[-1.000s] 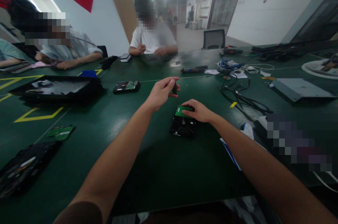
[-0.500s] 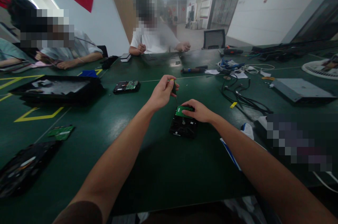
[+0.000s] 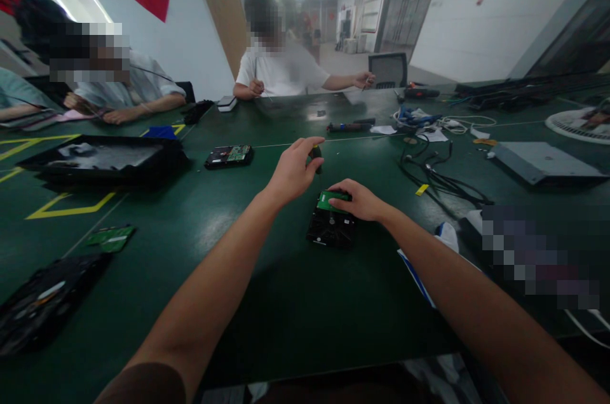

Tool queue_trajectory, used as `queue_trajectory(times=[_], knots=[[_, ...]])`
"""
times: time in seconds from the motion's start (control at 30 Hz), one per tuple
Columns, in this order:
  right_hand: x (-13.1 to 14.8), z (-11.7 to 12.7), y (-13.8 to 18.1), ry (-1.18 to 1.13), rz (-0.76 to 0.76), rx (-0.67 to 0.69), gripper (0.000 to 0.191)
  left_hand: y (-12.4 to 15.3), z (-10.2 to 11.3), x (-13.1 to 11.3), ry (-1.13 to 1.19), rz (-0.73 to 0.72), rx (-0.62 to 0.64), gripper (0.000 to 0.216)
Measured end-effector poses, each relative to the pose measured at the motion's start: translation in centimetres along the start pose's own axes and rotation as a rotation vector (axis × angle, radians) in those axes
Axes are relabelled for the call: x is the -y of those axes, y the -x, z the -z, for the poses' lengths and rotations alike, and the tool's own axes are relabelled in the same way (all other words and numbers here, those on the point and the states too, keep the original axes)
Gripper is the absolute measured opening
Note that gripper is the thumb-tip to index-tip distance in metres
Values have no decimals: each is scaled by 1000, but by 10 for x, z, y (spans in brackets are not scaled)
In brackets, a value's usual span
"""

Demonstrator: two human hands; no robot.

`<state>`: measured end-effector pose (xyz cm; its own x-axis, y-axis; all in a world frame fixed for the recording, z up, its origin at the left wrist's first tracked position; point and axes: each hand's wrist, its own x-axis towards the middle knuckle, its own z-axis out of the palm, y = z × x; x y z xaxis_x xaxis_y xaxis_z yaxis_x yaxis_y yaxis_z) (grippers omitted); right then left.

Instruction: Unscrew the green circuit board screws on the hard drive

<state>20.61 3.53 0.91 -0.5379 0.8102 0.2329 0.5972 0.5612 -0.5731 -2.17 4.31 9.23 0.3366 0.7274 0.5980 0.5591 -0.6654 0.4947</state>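
A black hard drive with a green circuit board on its far end lies on the green table in front of me. My right hand rests closed on the far end of the drive, fingers pressing the board. My left hand pinches the dark handle of a small screwdriver held upright just above the drive's far left corner.
A second hard drive and a black tray lie to the left. A loose green board and dark casing sit near left. Cables, a grey box and tools lie right. Two people sit across.
My left hand's fingers have shifted round the screwdriver handle, turning it. The person opposite has stretched an arm out to the right. My right hand and the drive have stayed put.
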Motion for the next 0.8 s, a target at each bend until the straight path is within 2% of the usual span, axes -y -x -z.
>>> queue_trajectory(times=[0.2,0.43,0.8], knots=[[4,2,0,9,-38,6,36,3,-5,-2,86,-28,55,49],[2,1,0,2,-31,10,36,5,-11,-1,113,10,-7,46],[0,0,0,-21,-28,6,36,6,-11,2,121,19,5,49]])
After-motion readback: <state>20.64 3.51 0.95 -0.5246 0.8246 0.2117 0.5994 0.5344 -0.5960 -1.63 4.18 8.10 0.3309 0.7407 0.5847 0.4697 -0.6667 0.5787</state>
